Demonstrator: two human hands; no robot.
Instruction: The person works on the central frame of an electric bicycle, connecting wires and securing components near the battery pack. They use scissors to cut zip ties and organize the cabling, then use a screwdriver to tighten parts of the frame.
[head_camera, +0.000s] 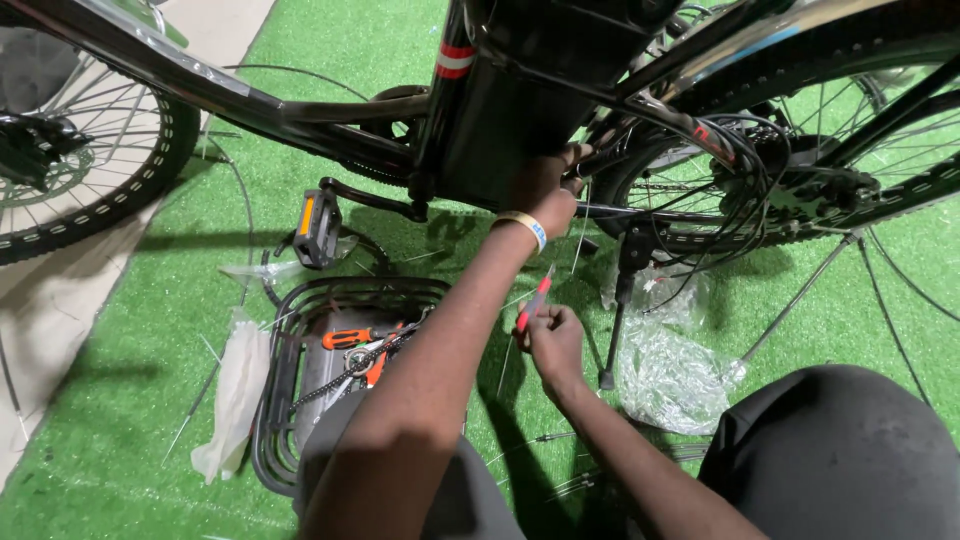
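Meanwhile, left hand (545, 190) grips cables (600, 160) by the bicycle frame (500, 110), right hand (553, 340) pinches red-handled cutters (535, 298) above crumpled clear bag (670, 375).

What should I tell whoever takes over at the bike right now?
Left hand: up at the black frame beside the rear wheel, fingers at the cables.
Right hand: lower, holding a red-handled tool, tip up.
Basket on the grass holds an orange-handled tool and a chain.
Bike is on its kickstand; plastic bags lie beside it.
Done and left: cannot tell from this view.
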